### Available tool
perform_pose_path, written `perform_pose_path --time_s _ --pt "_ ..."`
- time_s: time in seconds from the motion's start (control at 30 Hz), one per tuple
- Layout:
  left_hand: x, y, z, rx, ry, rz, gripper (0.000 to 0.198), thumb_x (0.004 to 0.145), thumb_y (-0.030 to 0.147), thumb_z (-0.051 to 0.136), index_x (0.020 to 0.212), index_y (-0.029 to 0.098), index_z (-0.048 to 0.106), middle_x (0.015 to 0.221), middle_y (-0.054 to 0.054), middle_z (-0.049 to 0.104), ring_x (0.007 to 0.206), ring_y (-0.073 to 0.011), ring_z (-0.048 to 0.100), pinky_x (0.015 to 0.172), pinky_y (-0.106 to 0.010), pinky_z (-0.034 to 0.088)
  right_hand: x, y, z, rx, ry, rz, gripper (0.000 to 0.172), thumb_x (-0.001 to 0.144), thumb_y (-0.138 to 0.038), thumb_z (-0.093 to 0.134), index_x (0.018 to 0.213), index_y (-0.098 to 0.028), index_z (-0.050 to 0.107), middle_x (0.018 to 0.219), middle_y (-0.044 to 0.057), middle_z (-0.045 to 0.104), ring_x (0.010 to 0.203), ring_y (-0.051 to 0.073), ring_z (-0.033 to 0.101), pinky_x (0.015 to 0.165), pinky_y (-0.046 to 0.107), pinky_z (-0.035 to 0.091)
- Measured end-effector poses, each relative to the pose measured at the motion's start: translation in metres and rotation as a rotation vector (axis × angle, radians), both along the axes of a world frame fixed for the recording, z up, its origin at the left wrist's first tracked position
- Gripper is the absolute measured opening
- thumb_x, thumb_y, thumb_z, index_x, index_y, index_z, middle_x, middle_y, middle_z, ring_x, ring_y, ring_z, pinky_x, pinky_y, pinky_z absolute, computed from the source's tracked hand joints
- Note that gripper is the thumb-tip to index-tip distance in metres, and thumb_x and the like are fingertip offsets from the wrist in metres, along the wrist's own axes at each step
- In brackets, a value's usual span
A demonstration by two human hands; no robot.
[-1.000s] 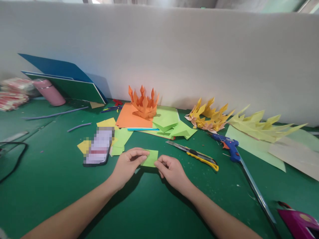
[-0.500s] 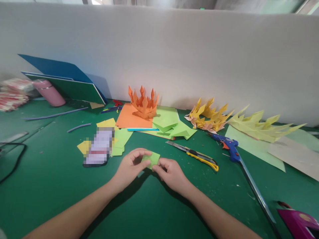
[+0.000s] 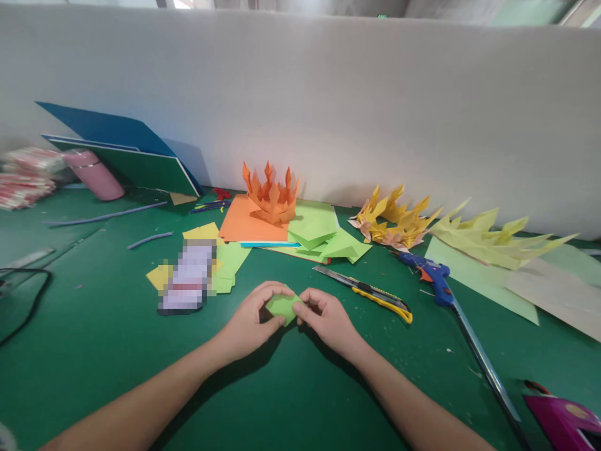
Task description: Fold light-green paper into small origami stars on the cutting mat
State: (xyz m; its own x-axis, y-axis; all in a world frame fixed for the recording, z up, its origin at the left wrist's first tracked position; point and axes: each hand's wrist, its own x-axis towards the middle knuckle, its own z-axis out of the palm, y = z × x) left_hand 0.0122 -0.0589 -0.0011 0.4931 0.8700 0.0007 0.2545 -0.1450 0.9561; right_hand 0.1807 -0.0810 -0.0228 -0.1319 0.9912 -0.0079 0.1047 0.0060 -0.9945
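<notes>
A small folded piece of light green paper (image 3: 282,306) is held between both hands, just above the green table (image 3: 300,401). My left hand (image 3: 248,319) grips its left side, thumb at the lower edge and fingers behind the top. With thumb and fingers, my right hand (image 3: 326,318) pinches the right corner. Behind the hands lie loose green sheets (image 3: 312,225), some folded, beside an orange paper crown (image 3: 273,203) standing on orange paper (image 3: 233,219). To the right of my right hand rests a yellow-handled utility knife (image 3: 369,294), blade out.
On the right are a yellow paper crown (image 3: 394,219), a pale green spiky paper strip (image 3: 502,241), a blue glue gun (image 3: 432,272) with a long glue stick, and a magenta tool (image 3: 563,419). A blurred-out phone (image 3: 188,275), pink bottle (image 3: 94,175) and boards (image 3: 126,166) are on the left.
The green paper has been turned in the hands and now shows a pointed outline. My right thumb has moved up onto its right corner, and my left thumb has shifted to the lower edge.
</notes>
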Motion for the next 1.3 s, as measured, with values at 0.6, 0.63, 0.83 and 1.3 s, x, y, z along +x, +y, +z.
perform_pose_path --time_s 0.6,0.63,0.83,1.3 --pt "0.003 0.002 -0.004 -0.137 -0.071 0.097 0.038 0.065 0.025 0.063 0.099 0.019 0.047 0.086 -0.004 0.065 0.076 -0.0178 0.064 0.071 -0.032 0.05 -0.003 0.0 -0.004 -0.064 0.041 -0.004 0.021 0.068 -0.038 0.065 0.068 -0.018 0.057 0.06 -0.001 0.063 0.054 0.012 0.056 0.054 0.024 0.044" --pt "0.003 0.003 -0.003 -0.124 -0.061 0.101 0.038 0.066 0.025 0.063 0.099 0.019 0.047 0.082 -0.003 0.065 0.073 -0.017 0.063 0.068 -0.031 0.05 -0.003 0.0 -0.004 -0.073 0.042 -0.007 0.022 0.068 -0.038 0.065 0.069 -0.018 0.057 0.06 -0.001 0.063 0.053 0.012 0.056 0.053 0.024 0.044" --pt "-0.001 0.008 0.002 -0.107 -0.033 0.145 0.034 0.064 0.024 0.061 0.094 0.018 0.046 0.058 0.008 0.051 0.052 -0.0108 0.052 0.053 -0.024 0.041 -0.004 -0.001 -0.002 -0.091 0.035 -0.04 0.021 0.069 -0.038 0.062 0.067 -0.018 0.055 0.056 -0.001 0.062 0.047 0.01 0.053 0.048 0.022 0.043" --pt "-0.008 0.012 0.002 -0.087 0.056 0.156 0.03 0.069 0.023 0.058 0.096 0.02 0.045 0.06 0.006 0.062 0.049 -0.0108 0.051 0.05 -0.022 0.037 -0.005 -0.002 -0.004 -0.047 0.053 -0.053 0.018 0.073 -0.037 0.054 0.076 -0.019 0.052 0.058 -0.001 0.061 0.05 0.011 0.055 0.05 0.023 0.045"
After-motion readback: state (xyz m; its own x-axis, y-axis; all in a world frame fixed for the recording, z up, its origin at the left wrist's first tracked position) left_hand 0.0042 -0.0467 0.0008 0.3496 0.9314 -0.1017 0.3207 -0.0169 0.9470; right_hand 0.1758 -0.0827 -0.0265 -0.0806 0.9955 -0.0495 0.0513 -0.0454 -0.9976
